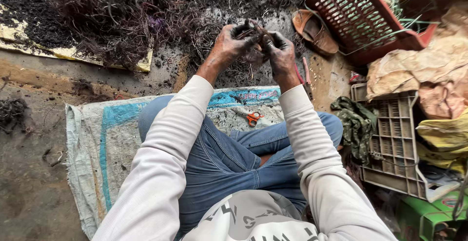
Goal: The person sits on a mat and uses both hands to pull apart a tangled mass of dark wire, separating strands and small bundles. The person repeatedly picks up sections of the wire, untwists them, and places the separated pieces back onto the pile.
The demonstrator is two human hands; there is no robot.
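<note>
A small bundle of wires (257, 32), thin, dark and soot-blackened, sits pinched between both hands out in front of the knees, above the ground. The left hand (231, 43) grips one end with curled fingers; the right hand (280, 51) closes on the other end, both hands black with grime. Just beyond lies a big tangled heap of wires (146, 12). Orange scissors (253, 118) rest on the woven sack (97, 143) near the legs. A red crate (360, 17) and a sandal (314, 31) lie to the right.
</note>
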